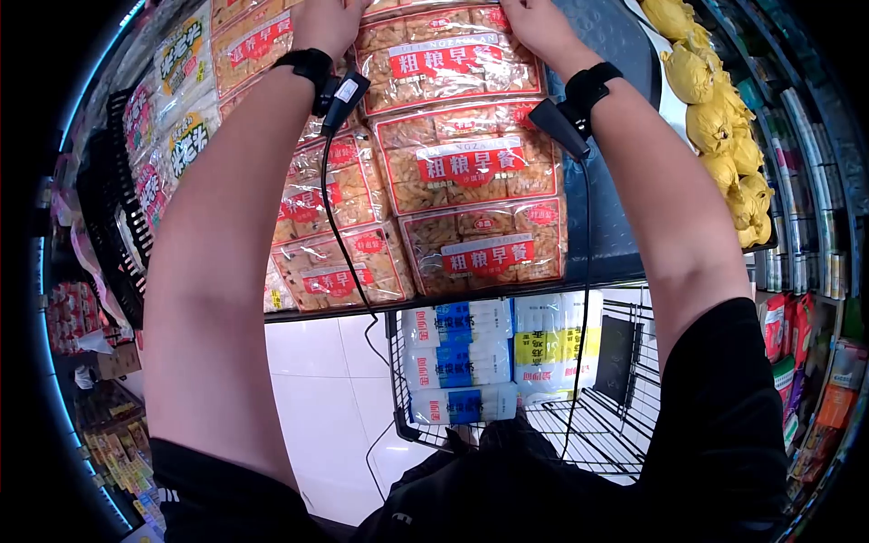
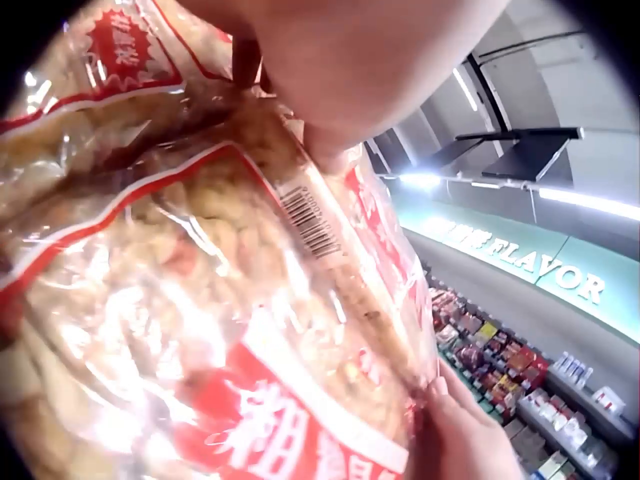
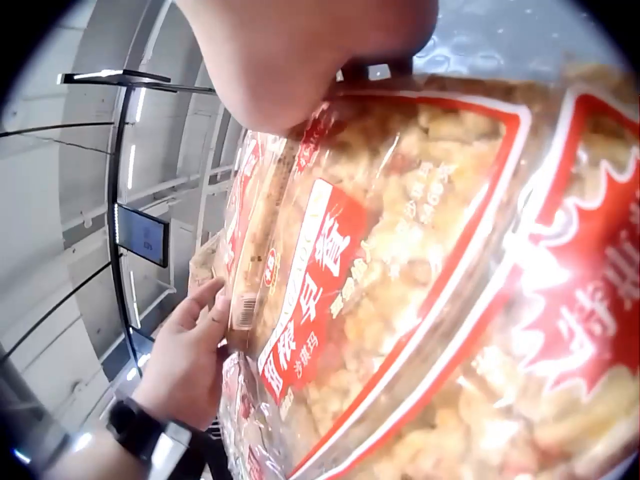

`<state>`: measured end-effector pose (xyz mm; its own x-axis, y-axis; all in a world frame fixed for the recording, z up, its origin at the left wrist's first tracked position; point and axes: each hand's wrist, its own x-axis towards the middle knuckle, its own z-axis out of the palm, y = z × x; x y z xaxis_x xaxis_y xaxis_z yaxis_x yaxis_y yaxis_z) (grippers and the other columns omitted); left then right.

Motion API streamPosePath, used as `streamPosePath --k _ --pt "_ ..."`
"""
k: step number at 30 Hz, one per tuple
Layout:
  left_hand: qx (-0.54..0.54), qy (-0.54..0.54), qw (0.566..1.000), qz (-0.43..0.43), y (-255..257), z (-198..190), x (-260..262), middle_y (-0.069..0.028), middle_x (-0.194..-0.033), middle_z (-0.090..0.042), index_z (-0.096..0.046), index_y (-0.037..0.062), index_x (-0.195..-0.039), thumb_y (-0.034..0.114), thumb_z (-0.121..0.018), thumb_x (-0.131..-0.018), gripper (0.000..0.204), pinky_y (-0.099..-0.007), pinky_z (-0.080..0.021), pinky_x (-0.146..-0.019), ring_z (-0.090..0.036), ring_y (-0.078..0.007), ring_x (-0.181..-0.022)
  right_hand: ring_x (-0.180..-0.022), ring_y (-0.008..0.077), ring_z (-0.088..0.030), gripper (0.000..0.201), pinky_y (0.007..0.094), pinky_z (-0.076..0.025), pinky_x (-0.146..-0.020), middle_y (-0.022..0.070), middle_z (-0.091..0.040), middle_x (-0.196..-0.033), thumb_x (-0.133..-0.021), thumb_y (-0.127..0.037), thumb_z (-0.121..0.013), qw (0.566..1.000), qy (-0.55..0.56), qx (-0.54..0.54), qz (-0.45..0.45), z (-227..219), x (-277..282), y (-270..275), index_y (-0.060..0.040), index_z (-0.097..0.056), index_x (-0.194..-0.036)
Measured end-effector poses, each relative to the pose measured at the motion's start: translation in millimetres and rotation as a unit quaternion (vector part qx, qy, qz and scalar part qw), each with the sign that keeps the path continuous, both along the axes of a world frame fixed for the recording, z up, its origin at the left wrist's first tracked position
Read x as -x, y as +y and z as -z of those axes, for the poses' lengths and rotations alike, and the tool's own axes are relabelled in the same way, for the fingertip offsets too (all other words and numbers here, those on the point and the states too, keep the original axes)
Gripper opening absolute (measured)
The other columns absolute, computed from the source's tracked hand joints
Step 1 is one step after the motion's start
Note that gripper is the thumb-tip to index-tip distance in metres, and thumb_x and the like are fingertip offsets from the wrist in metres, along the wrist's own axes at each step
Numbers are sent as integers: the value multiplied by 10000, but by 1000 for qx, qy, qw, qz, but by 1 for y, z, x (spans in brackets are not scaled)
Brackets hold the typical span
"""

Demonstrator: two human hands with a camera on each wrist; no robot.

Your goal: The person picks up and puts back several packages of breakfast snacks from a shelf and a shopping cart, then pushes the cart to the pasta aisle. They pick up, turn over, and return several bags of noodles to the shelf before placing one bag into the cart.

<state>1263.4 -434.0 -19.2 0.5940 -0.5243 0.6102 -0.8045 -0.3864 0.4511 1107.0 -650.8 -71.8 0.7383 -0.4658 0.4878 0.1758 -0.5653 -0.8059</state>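
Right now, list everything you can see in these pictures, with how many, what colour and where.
snack bags: at least six, clear with red labels, in two overlapping columns on the shelf; both hands hold the top one
shelf: one, dark blue, under the bags
yellow packs: many, yellow, heaped at the shelf's right
shopping cart: one, black wire, below the shelf
packets in cart: several, white with blue or yellow, stacked in the cart
black basket: one, far left
left hand: grips the top bag's left edge
right hand: grips its right edge
wrist cameras: two, black, strapped on
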Motion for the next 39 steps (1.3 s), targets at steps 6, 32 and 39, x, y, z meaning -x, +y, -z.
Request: streamPosePath --k 6,32,39 --pt "-224 -156 942 -193 5 28 -11 -134 -1470 -326 -538 390 -1286 448 -531 -910 380 -457 -325 -1049 -333 -398 -1296 -1263 353 -455 626 361 -338 -1061 263 -471 -1344 -956 -283 -461 995 82 2 53 3 10 3 24 -229 -1448" --pt "131 625 768 39 395 96 444 -79 -967 -589 -537 67 -882 232 -391 -980 242 -335 -470 -748 -571 -181 -904 -824 131 -606 434 274 -472 -747 46 -637 -878 -1021 -441 -309 847 -9 -397 354 20 671 276 -98 -570 -973" --pt "152 667 728 49 441 58 515 -59 -920 -595 -533 72 -906 213 -404 -976 203 -303 -478 -711 -592 -159 -861 -813 116 -591 420 274 -474 -744 35 -623 -880 -1024 -414 -307 851 -37 -343 396 -23 758 344 -83 -564 -989"
